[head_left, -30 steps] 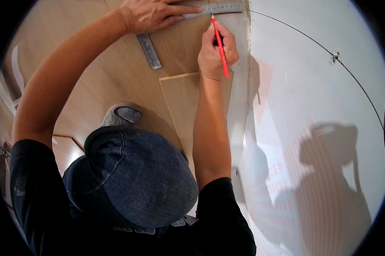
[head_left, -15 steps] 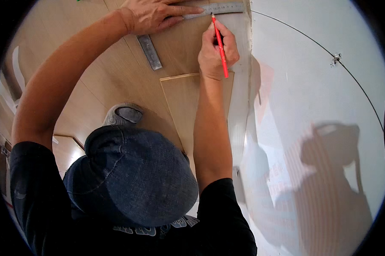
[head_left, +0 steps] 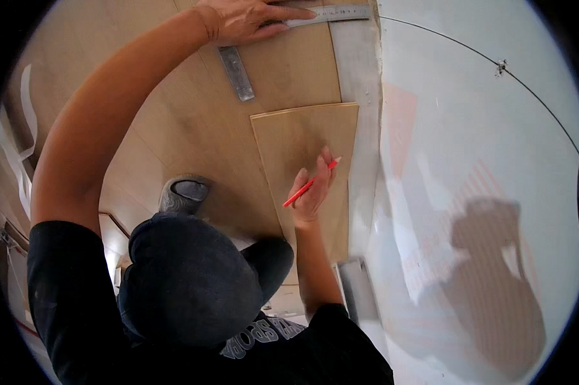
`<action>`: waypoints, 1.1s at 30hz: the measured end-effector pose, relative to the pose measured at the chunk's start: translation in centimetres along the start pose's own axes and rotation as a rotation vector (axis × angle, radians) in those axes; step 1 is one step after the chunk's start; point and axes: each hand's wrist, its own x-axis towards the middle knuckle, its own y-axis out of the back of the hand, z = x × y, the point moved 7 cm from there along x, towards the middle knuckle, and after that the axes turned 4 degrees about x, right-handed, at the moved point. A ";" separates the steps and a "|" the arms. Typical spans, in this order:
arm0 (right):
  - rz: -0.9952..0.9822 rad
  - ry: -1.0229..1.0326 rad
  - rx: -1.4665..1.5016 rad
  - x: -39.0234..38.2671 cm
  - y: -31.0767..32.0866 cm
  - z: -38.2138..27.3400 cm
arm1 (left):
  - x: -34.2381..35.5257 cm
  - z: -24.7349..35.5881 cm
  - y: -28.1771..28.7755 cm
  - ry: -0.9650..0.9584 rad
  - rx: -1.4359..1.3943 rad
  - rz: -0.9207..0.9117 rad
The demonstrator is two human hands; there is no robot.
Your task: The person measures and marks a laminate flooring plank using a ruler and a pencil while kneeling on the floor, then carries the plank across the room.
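Observation:
My left hand (head_left: 244, 22) lies with fingers extended on a steel ruler (head_left: 344, 13) at the top of the view, crossing the wooden flooring toward its edge. Below that hand, a flat grey metal bar (head_left: 237, 74) lies on the floor. My right hand (head_left: 313, 192) holds a red pencil (head_left: 293, 197) loosely across its fingers, pale tip toward upper right, over a loose wooden plank (head_left: 270, 138) lower down. Whether the fingers touch the plank is unclear.
A white wall (head_left: 430, 128) with a dark curved-looking line runs along the right, beside a pale strip at the floor's edge. My denim knee (head_left: 187, 276) and grey-socked foot (head_left: 180, 192) occupy the lower middle. White strips (head_left: 28, 109) lie at the left.
My right hand has dropped away from the ruler onto the area over the loose plank, turning the pencil diagonal. My left hand and ruler appear slightly further right in the shifted view.

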 end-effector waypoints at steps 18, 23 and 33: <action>-0.045 0.014 -0.237 -4.5 -7.8 4.4 | 0.6 1.1 -1.0 0.679 -0.047 -0.086; 0.003 0.049 -0.266 -4.1 -7.9 5.0 | -1.3 1.2 -0.5 0.624 0.063 -0.063; 0.148 0.139 -0.029 2.3 -5.0 3.5 | -13.6 12.1 -5.5 0.406 -0.192 -0.038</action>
